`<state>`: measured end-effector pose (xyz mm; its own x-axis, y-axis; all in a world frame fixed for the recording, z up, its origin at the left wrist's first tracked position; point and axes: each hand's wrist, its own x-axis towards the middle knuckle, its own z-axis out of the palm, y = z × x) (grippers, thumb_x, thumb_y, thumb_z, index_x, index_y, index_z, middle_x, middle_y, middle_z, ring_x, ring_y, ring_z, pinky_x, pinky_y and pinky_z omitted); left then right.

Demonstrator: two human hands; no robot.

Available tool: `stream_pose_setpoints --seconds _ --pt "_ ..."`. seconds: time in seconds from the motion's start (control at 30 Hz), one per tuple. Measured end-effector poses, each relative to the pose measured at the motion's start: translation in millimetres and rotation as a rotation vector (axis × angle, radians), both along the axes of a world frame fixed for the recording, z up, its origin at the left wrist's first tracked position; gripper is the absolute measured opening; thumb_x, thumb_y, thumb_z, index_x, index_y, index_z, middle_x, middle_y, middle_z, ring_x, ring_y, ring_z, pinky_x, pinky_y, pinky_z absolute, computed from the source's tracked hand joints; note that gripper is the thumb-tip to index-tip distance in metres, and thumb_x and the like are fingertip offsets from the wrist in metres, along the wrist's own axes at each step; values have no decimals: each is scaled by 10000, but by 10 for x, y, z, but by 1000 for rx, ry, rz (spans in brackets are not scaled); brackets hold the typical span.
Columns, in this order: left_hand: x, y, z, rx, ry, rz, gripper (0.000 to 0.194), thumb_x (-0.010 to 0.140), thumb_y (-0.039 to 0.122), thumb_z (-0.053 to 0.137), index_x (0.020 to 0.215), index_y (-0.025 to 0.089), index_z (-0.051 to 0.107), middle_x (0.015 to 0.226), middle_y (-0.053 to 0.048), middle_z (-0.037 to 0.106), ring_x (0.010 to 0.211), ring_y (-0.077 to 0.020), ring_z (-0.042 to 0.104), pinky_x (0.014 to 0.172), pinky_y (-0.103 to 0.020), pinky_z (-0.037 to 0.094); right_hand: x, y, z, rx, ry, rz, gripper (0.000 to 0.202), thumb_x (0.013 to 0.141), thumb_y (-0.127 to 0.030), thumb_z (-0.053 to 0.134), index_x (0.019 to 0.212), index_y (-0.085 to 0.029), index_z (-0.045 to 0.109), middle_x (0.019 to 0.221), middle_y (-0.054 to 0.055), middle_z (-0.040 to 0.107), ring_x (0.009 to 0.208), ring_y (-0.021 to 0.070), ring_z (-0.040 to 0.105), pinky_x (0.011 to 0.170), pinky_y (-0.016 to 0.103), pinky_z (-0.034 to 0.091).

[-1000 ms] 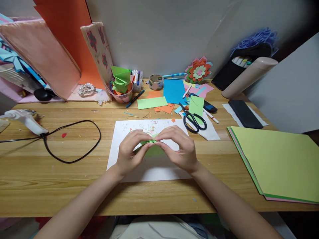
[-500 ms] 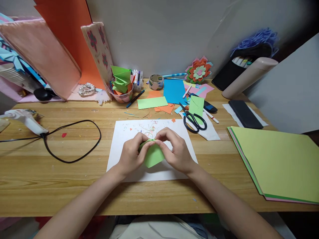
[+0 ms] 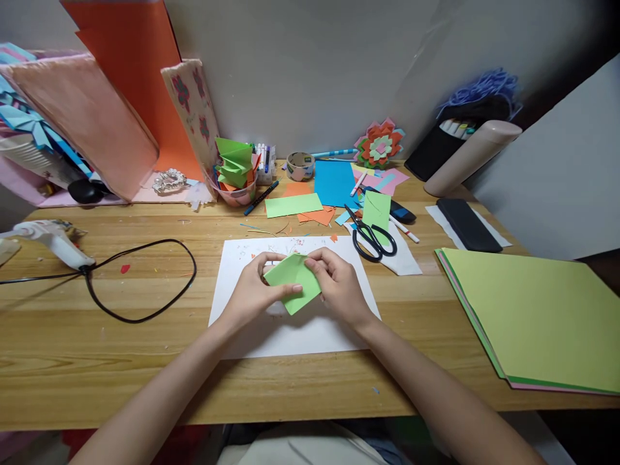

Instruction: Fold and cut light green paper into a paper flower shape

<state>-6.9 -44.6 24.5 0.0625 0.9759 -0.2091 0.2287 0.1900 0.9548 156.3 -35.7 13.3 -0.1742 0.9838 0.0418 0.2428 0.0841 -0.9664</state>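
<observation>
Probably feather-light, the green paper (image 3: 294, 274) looks fairly stiff for its size, likely to crease if squeezed hard and best taken lightly by its edges, which leave the middle flat. It is held up over the white sheet (image 3: 314, 342), its lowest corner pointing towards six o'clock and its top edge towards twelve; whether that top edge is folded is hard to tell. The left hand (image 3: 247, 290) comes in from eight o'clock, closed lightly on the paper, its thumb laid across the near face and its fingers mostly hidden behind. The right hand (image 3: 343, 287), from four o'clock, has thumb and fingertips together on the paper's upper edge at about one o'clock, in a close pinch. Farther out, a stack of coloured sheets (image 3: 537, 316) lies at three o'clock, and black-handled scissors (image 3: 372, 239) rest at two, with a white glue gun (image 3: 55, 242) at about ten. Beyond, a light-green strip (image 3: 294, 205) lies at twelve, then a tape roll (image 3: 300, 166), while a layered paper flower (image 3: 380, 147) leans against the wall (image 3: 300, 64) at one.
</observation>
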Motion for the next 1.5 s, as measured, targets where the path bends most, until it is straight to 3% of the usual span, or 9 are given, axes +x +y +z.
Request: stream_pose_setpoints --seconds 0.17,0.37,0.53,0.63,0.8,1.07,1.3,1.4,1.5 --pt "-32 35 -58 -75 -115 -65 369 621 393 712 859 156 561 744 3 573 648 -132 532 582 -236 414 13 35 -41 -62 26 66 209 892 -403 414 819 -218 479 546 -58 457 435 95 446 408 198 324" --pt "-20 4 -48 6 -83 -40 260 671 368 674 717 168 515 643 39 491 601 -115 479 539 -219 382 12 37 -36 145 -94 126 170 903 -353 423 889 -208 512 701 -15 554 612 121 517 545 225 385" --pt "23 -22 -28 193 -89 -2 323 755 357 614 1026 211 513 1058 -39 560 952 -167 532 781 -261 437 63 66 -36 516 -165 -3 190 871 -202 486 1053 -244 523 989 39 606 892 176 559 766 295 442" --pt "26 -16 -45 99 -207 45 461 779 416 577 1165 217 422 1293 -96 436 1086 -195 499 864 -312 434 92 93 -35 627 -172 -48 211 856 -150 496 1034 -257 536 957 33 611 897 185 556 787 318 440" --pt "10 9 -36 -123 -391 -112 368 791 485 538 887 131 561 1000 -99 593 990 -215 547 888 -350 417 67 95 -49 605 -200 98 281 852 -143 477 1100 -268 518 1022 44 599 982 208 535 836 366 436" --pt "-21 4 35 -275 -633 -62 287 728 355 656 918 157 572 1010 -70 586 931 -176 563 792 -291 429 41 25 8 617 -292 208 384 830 -260 551 1198 -324 464 1304 52 443 1206 262 397 994 493 326" --pt "-3 -4 26 -194 -581 -37 363 723 363 643 992 160 506 1025 -91 596 973 -218 560 848 -360 412 -15 -17 -2 389 -40 22 617 743 -356 660 1255 -295 322 1330 91 302 1278 246 293 991 438 393" --pt "-5 8 9 -111 -510 21 417 706 377 654 1018 169 472 1005 -73 588 1007 -218 545 883 -362 394 -38 -15 -47 193 127 -32 642 709 -384 687 1194 -290 277 1299 89 297 1203 221 396 922 397 461" --pt "-25 22 14 -91 -422 59 490 688 390 663 1066 195 421 934 -31 573 963 -203 558 841 -342 411 -33 5 -53 -72 237 78 598 709 -428 673 1137 -271 287 1222 85 383 1088 209 508 865 377 482"
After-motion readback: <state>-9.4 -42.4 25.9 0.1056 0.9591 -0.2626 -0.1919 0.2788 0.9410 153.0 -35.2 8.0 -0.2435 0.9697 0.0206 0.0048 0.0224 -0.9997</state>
